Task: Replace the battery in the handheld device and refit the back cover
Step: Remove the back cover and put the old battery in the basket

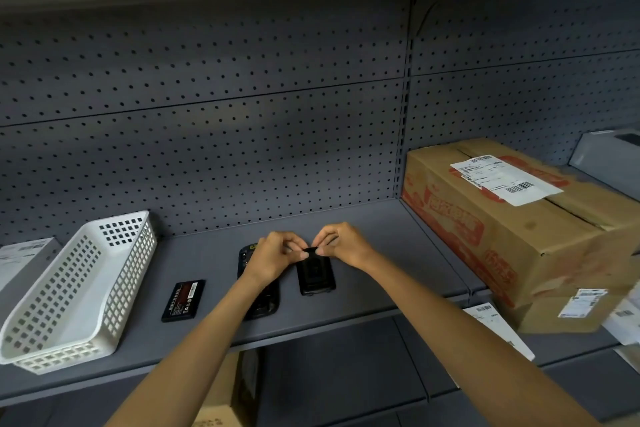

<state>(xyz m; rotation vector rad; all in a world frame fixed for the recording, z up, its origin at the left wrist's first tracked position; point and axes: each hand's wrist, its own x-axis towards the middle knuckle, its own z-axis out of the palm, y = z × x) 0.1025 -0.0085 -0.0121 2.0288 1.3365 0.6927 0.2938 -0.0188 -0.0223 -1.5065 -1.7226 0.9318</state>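
Shelving: grey metal shelf (346, 229) backed by pegboard (207, 115), everything lying on the one level.
White basket (79, 291): one, far left, slotted plastic, nothing visible inside.
Battery (183, 301): one in view, flat on the shelf between the basket and the device, label up, touched by neither hand; whether it is the old or the new cell I cannot tell.
Handheld device (259, 302): one, black, lying lengthwise just right of the battery, largely hidden under the left forearm.
Left hand (277, 255): fingers curled, thumb and fingertips pinching the far edge of the back cover.
Back cover (316, 274): one, black, just beside the device on its right, near end resting on the shelf.
Right hand (341, 244): pinching that same far edge from the other side, fingers curled.
Cardboard boxes (512, 218): two at right, stacked, shipping labels on both.
Risk, cover: both pinches sit on one narrow edge, so a slip could drop the cover or strain its clips.
Risk, order: likely trouble if the cover is fitted while the battery lies outside the device.
Risk, forearm: it crosses the device and could nudge it toward the shelf front.
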